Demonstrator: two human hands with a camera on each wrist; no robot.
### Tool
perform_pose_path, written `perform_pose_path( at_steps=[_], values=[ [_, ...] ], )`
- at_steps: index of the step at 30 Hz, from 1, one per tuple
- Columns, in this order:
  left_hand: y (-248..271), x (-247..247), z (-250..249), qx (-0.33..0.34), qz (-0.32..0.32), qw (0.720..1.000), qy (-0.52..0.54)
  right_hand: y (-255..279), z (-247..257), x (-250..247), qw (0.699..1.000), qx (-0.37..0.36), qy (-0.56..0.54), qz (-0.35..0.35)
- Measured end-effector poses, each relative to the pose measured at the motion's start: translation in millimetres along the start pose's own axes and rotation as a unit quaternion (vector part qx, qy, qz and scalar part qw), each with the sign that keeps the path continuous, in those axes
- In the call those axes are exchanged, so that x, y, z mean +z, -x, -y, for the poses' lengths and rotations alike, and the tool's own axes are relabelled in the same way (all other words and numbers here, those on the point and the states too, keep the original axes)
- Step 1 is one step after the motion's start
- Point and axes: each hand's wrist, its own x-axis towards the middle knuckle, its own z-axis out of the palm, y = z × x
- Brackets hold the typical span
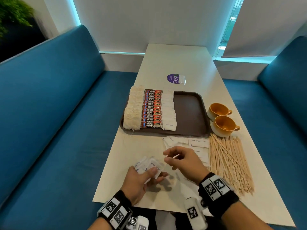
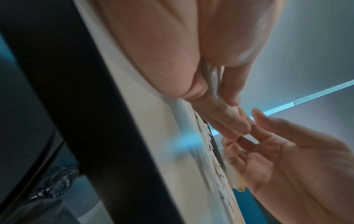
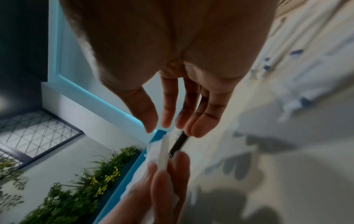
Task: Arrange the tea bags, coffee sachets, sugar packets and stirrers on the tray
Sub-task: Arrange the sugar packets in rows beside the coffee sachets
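While the head view looks down the table (image 1: 166, 63), the left hand (image 1: 141, 178) grips a small fan of white sugar packets (image 1: 151, 166) between thumb and curled fingers, held just above the near end of the table, and the right hand (image 1: 181, 161) hovers just beside it with fingers loosely bent and nothing visible in them. On the brown tray (image 1: 189, 112) three rows already lie side by side: tea bags (image 1: 134, 110) at the left, coffee sachets (image 1: 151, 110) in the middle, sugar packets next to them, with the right part of the tray bare. More loose sugar packets (image 1: 189, 143) lie between the tray and the hands, a pile of wooden stirrers (image 1: 230, 165) lies to their right, and two cups (image 1: 221, 118) stand beside the tray. From the left wrist, the thumb and fingers press together on the thin stack's edge, and the right hand's fingertips (image 2: 256, 112) reach close to it; whether they touch is unclear through the blur. From the right wrist, the right hand's fingers hang relaxed and slightly apart, tips near the top of the white stack (image 3: 162, 153), pinching nothing I can make out. To do this step well, I would square the packets with printed sides facing one way, keep the left pinch firm but light, and let the right hand draw one packet at a time to lengthen the sugar row, leaving the bare strip for the stirrers.
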Motion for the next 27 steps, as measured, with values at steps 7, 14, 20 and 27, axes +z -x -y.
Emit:
perform_pose_path(
  at_steps=[7,14,20,27],
  values=[
    [3.6,5.7,-1.8,0.023,0.010,1.000,-0.002,28.0,-13.6,22.9,0.996,0.029,-0.086,0.006],
    [-0.4,-1.4,4.8,0.022,0.012,1.000,-0.001,21.9,-14.6,14.1,0.990,0.033,-0.118,-0.062],
    [-0.9,-2.1,6.8,0.023,0.004,0.999,-0.026,19.2,-18.6,4.1,0.995,0.003,-0.048,-0.092],
    [-2.2,-6.6,7.7,0.018,0.002,0.999,-0.048,20.1,-13.9,3.5,0.998,-0.033,-0.017,-0.051]
  ],
)
